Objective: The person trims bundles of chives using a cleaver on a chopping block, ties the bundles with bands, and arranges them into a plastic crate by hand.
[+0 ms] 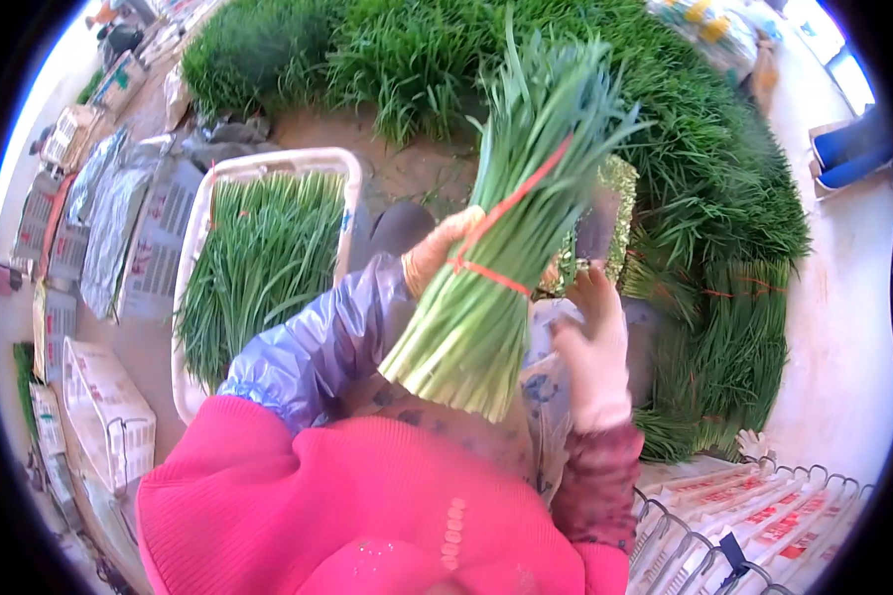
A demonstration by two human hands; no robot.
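A large bundle of green leafy stalks (506,228) is held up in front of my body, its pale cut ends pointing down toward me. Red bands (496,276) cross it. My left hand (445,248), in a yellowish glove, grips the bundle from its left side, with part of the hand hidden behind the stalks. To the right of the bundle, my right hand (595,342), in a pale glove, is raised with its fingers apart and slightly blurred; nothing shows in it. Beyond it lies a container edged with chopped green bits (620,213).
On the left, a white crate (352,213) holds upright green stalks. Loose greens (407,64) are heaped ahead and right, with banded bundles (739,337) at right. An empty white basket (109,412) stands far left. Printed bags and metal hooks (764,516) are lower right.
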